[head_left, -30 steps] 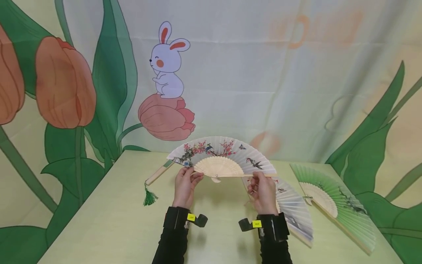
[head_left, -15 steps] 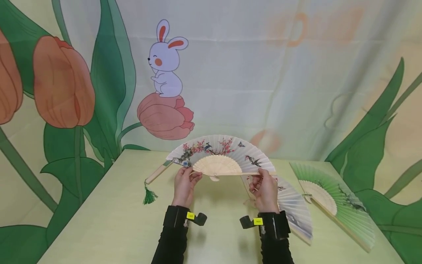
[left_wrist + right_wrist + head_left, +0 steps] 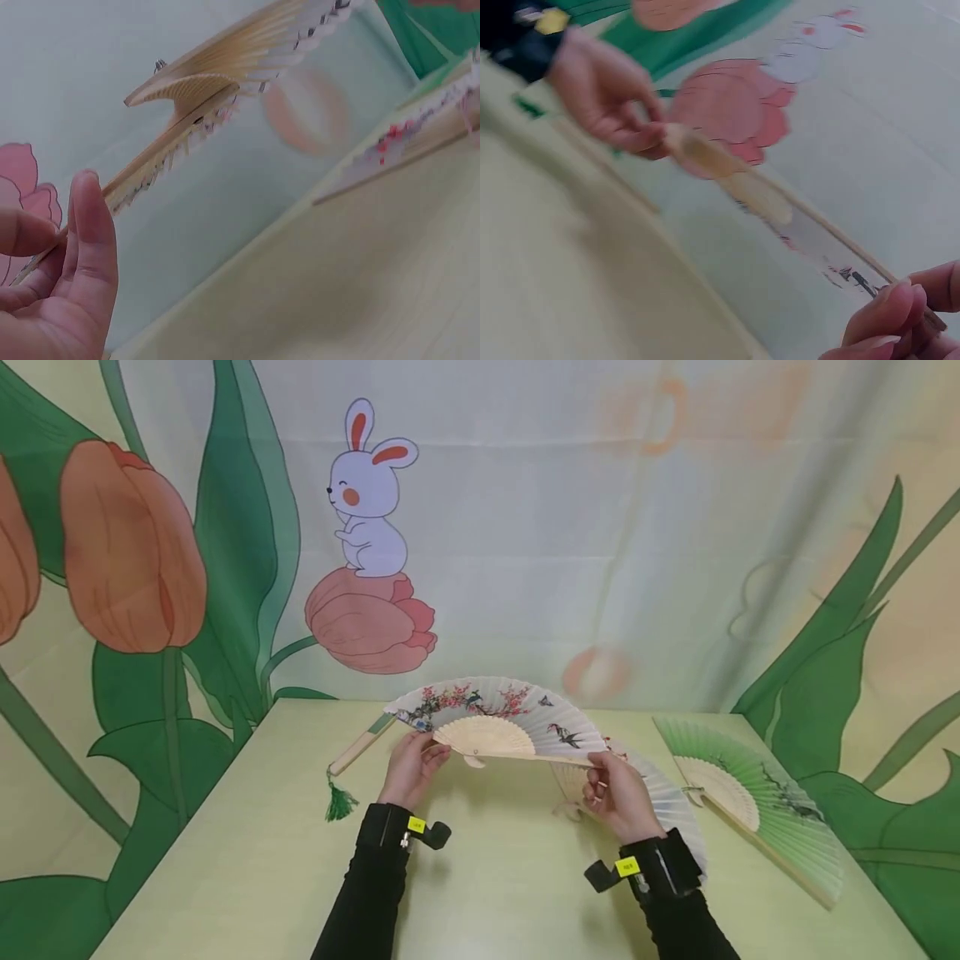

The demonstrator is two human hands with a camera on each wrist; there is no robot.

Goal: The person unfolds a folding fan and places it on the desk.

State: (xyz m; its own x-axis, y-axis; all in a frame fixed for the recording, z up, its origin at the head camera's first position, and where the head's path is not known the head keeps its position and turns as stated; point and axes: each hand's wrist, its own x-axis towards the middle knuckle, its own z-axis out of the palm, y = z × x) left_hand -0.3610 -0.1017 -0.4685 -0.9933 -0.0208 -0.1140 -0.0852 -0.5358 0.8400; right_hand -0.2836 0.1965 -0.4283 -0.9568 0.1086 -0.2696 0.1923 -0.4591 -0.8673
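A white folding fan (image 3: 517,702) with red blossoms and a dark swallow is spread wide above the table, its pale slatted base (image 3: 487,737) toward me. My left hand (image 3: 411,770) pinches its left outer stick between thumb and fingers. At the other end, my right hand (image 3: 621,793) pinches the right outer stick near its tip. The left wrist view shows the thumb (image 3: 92,214) against the stick, with the fan seen nearly edge-on. In the right wrist view, the right fingers (image 3: 889,311) grip the stick's end and the left hand (image 3: 611,97) holds the far side.
Partly hidden under my right hand lies another open white fan (image 3: 667,810). An open green fan (image 3: 780,806) lies at the table's right. A folded fan (image 3: 360,747) with a green tassel (image 3: 341,803) rests at the left. Behind the table (image 3: 480,877) hangs a printed cloth (image 3: 510,527).
The right hand has moved slightly right and down, its forearm swinging outward. The right stick of the held fan now tilts downward, and the fan has dipped slightly. Both hands keep their pinch.
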